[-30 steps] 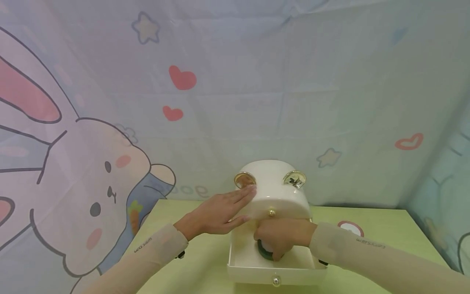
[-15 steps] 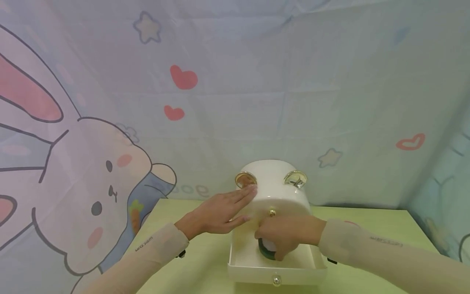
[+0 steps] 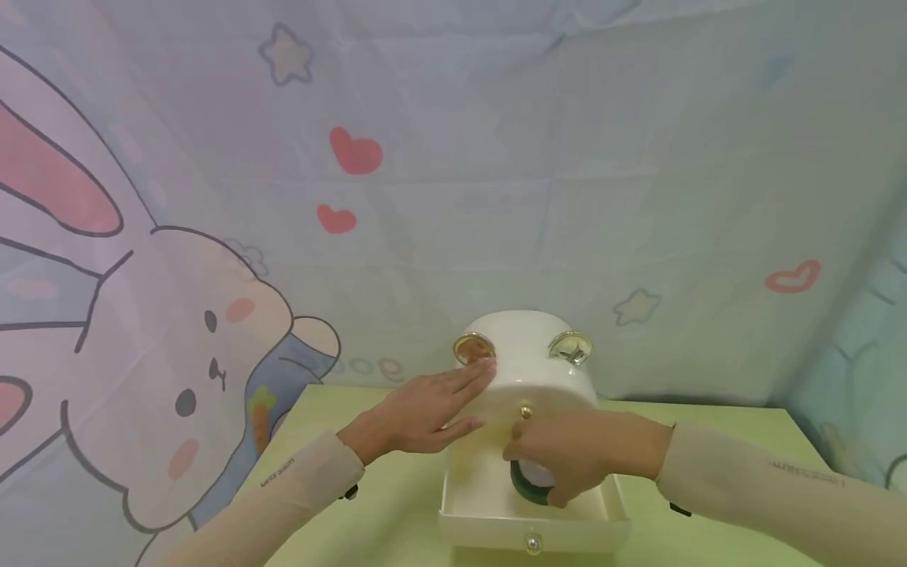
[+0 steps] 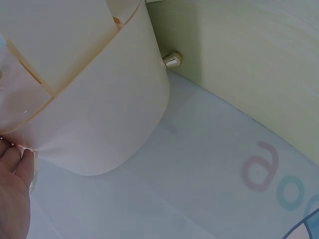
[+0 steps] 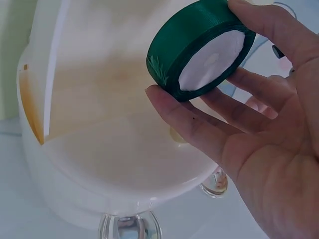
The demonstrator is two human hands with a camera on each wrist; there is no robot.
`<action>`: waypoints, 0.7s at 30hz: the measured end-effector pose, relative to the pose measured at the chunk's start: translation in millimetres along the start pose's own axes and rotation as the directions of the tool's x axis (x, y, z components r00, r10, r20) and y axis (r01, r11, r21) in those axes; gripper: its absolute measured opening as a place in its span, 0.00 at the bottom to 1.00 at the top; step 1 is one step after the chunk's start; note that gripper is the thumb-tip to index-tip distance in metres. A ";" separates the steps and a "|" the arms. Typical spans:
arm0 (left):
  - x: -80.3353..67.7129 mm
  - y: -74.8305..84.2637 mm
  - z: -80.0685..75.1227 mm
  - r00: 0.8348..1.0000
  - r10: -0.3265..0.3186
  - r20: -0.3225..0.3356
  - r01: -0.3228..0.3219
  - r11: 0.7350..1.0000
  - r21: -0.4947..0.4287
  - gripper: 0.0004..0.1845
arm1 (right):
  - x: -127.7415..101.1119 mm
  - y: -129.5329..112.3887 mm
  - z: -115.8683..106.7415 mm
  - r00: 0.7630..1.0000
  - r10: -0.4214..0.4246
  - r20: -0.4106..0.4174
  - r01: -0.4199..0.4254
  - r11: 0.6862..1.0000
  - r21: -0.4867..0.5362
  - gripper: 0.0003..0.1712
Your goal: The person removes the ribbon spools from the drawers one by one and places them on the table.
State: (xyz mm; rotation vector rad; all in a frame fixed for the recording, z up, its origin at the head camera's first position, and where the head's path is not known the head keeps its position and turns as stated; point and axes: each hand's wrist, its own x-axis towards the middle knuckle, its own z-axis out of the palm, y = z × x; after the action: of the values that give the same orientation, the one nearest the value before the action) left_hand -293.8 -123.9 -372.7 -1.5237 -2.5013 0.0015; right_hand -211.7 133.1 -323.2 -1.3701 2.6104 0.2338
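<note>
- Storage box [image 3: 533,370]: cream, round-topped, lower centre of the head view, standing on the table with two gold-rimmed round fittings at its upper left and upper right and a small gold knob on its front.
- Drawer [image 3: 531,529]: cream, pulled open toward the bottom edge of the head view, with a gold knob at the middle of its front panel.
- Left hand [image 3: 418,409]: left of the box in the head view; fingers straight and together, palm laid flat against the box's left flank, fingertips near the left gold fitting. It grips nothing. In the left wrist view only its fingertips show, at the lower left edge, touching the cream wall.
- Right hand [image 3: 577,457]: lower centre of the head view, just over the open drawer; fingers and thumb curled round the ribbon roll.
- Ribbon roll [image 5: 199,47]: dark green satin on a white core, upper centre of the right wrist view, pinched between thumb and fingers and held above the drawer, in front of the box.
- Table [image 3: 708,441]: pale green top, across the bottom of the head view.
- Backdrop [image 3: 212,236]: pastel cloth with rabbit, hearts and stars, filling the upper frame.
</note>
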 end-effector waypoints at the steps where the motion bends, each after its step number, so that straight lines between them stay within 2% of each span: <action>1: 0.2 0.1 0.3 1.000 0.001 0.002 -0.001 1.000 0.001 0.39 | -3.3 0.4 -0.3 1.000 -0.005 -0.005 0.005 1.000 0.005 0.28; 6: 0.9 1.5 -0.4 1.000 0.011 -0.008 -0.011 1.000 0.005 0.39 | -23.4 3.5 -2.0 1.000 -0.011 -0.015 0.012 0.998 0.057 0.28; 10: 1.7 1.0 -0.2 1.000 0.011 -0.002 -0.011 1.000 0.003 0.40 | -42.2 8.1 -4.8 1.000 0.023 -0.005 -0.022 0.994 0.108 0.32; 15: 1.6 -0.3 -0.7 1.000 0.011 -0.005 -0.011 1.000 0.013 0.39 | -63.5 14.8 -6.9 0.997 0.066 -0.033 -0.061 0.986 0.153 0.34; 21: 1.6 1.1 -0.8 1.000 0.012 -0.004 -0.012 1.000 0.016 0.39 | -85.0 21.7 3.3 0.994 0.100 -0.051 -0.088 0.977 0.194 0.34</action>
State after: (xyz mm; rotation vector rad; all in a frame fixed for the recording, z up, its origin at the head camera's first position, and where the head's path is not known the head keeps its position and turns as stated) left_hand -293.4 -122.1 -371.7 -1.5311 -2.4829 0.0206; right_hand -182.0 213.8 -305.3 -1.2094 2.6683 -0.0469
